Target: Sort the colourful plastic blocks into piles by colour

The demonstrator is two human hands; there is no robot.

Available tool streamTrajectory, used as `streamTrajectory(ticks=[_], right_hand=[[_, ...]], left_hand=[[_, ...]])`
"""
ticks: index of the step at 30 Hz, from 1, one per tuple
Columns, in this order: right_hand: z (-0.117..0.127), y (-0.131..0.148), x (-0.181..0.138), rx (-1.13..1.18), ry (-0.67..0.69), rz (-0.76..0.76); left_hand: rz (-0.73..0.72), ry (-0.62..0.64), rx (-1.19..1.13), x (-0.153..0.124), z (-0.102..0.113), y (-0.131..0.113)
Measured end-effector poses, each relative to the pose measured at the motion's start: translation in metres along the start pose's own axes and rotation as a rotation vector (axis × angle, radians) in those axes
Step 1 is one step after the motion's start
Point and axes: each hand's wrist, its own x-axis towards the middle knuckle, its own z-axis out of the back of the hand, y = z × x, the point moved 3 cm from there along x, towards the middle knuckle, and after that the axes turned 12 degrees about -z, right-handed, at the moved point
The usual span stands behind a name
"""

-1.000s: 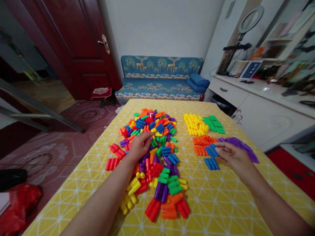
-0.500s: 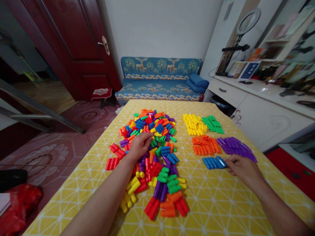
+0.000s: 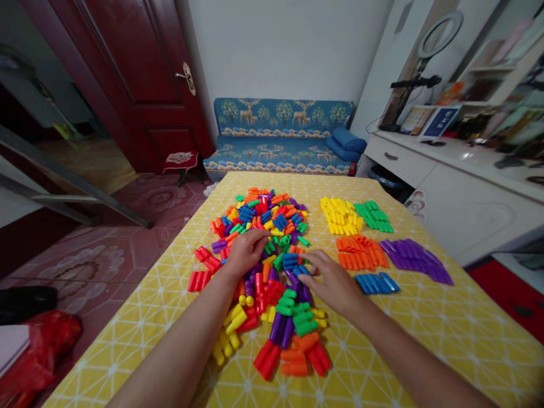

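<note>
A mixed heap of colourful plastic bullet-shaped building blocks point(image 3: 263, 212) covers the left and middle of the yellow tablecloth point(image 3: 170, 340). My left hand point(image 3: 245, 252) rests over the heap with curled fingers, the tips close together; whatever lies between them is hidden. My right hand point(image 3: 329, 277) reaches in at the heap's right edge, thumb and fingers apart beside some blue blocks point(image 3: 290, 260). On the right lie colour groups: yellow blocks point(image 3: 340, 216), green blocks point(image 3: 374, 216), orange blocks point(image 3: 362, 253), purple blocks point(image 3: 416, 260) and a short row of blue blocks point(image 3: 376, 283).
Beyond the table stands a blue patterned sofa point(image 3: 280, 147). A white cabinet point(image 3: 467, 192) with a ring light point(image 3: 441, 34) is on the right. To the left are a dark red door point(image 3: 144, 73), a small stool point(image 3: 181, 161) and a red plastic bag point(image 3: 51, 351).
My right hand has left the blue row on the right and moved leftward to the heap. My left hand stays over the heap. The view has shifted slightly.
</note>
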Motion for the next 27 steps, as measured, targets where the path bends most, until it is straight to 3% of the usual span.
streamTrajectory(ticks=[5,8,11,15,19,22,27], right_hand=[[-0.022,0.024,0.016,-0.233,-0.001,-0.042],[-0.03,0.026,0.019,-0.248,-0.044,-0.052],[-0.036,0.021,0.019,-0.116,-0.133,-0.065],[-0.042,0.011,0.021,0.289,-0.257,-0.025],[-0.044,-0.002,0.03,0.635,-0.297,-0.147],[-0.042,-0.004,0.033,0.64,-0.332,-0.14],[-0.036,0.003,0.026,0.444,-0.451,-0.044]], left_hand=[[0.008,-0.007,-0.023,0.0,0.0,0.0],[0.01,-0.004,-0.029,0.0,0.0,0.001],[0.012,-0.006,-0.032,0.0,-0.001,0.001],[0.005,-0.006,-0.037,0.0,0.0,-0.002],[0.011,0.031,-0.045,0.001,0.003,-0.007],[0.005,0.049,-0.06,0.002,0.003,-0.01],[-0.026,0.054,-0.084,0.002,0.0,-0.008]])
